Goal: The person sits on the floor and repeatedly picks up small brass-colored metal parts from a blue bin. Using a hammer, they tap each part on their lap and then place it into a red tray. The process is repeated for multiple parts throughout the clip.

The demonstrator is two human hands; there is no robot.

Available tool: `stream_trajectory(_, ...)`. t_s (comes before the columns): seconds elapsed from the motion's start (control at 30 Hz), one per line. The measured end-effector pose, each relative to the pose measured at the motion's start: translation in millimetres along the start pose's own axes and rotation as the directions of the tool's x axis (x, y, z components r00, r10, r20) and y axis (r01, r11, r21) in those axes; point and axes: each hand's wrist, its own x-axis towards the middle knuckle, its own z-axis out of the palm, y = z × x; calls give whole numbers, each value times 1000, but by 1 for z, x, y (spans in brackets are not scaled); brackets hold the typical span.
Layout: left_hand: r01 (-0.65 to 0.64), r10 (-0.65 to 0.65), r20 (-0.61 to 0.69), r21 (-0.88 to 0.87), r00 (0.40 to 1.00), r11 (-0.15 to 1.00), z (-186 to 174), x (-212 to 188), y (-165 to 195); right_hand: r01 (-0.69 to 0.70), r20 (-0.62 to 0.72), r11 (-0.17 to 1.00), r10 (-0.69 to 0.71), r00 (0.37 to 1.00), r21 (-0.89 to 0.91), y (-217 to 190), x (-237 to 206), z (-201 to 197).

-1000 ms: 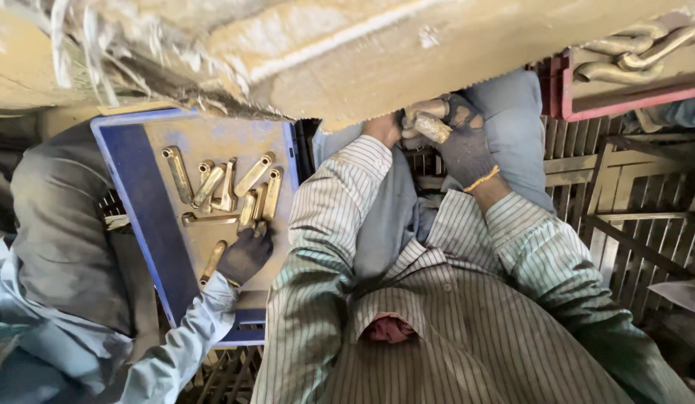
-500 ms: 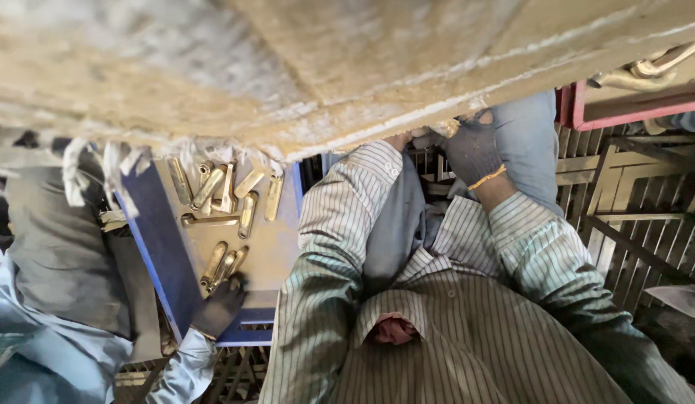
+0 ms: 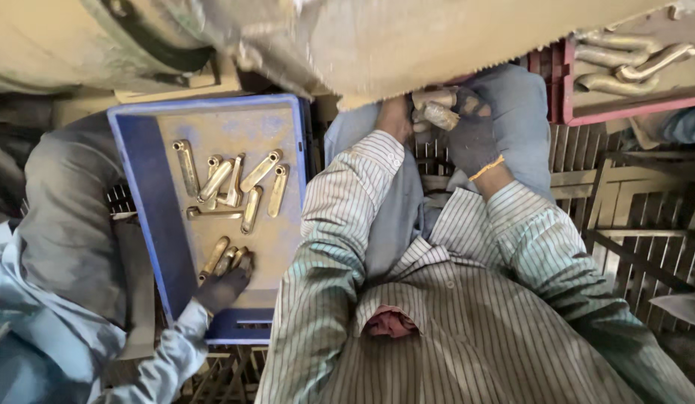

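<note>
My right hand (image 3: pixel 474 135) wears a dark glove with an orange cuff band and is closed on short dull metal pieces (image 3: pixel 437 112), held just under the edge of a worn work surface (image 3: pixel 407 45). My bare left hand (image 3: pixel 394 120) reaches out of a striped sleeve to the same pieces. Its fingers are hidden behind them and the surface edge. At the left, a blue crate (image 3: pixel 149 217) holds several brass-coloured metal parts (image 3: pixel 242 187). A co-worker's dark-gloved hand (image 3: pixel 224 288) rests on a few of these parts near the crate's near edge.
A red crate (image 3: pixel 624 112) with bent metal tubes (image 3: pixel 635 63) stands at the upper right. A slatted wooden pallet (image 3: pixel 639 217) lies under my right side. The co-worker in a light blue sleeve (image 3: pixel 164 359) and grey trousers sits close on my left.
The co-worker's gloved hand slid toward the near end of the blue crate with a few parts. My view tilted. My hands stayed at the surface edge.
</note>
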Motion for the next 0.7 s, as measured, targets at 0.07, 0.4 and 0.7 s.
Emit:
stream_trajectory(0.07,38,270,-506,517,819,855,13,3,-9,-210,29,921,212,977,328,-22,-12,5)
stream_trajectory(0.4,334,429,-437,895,790,297,170,-32,-89,-260,310,832,112,944,489,-50,-139,-28)
stream_trajectory(0.7,307,455,-245,950,856,-65,231,-46,-146,313,187,941,-286,940,-133,-82,-178,-41)
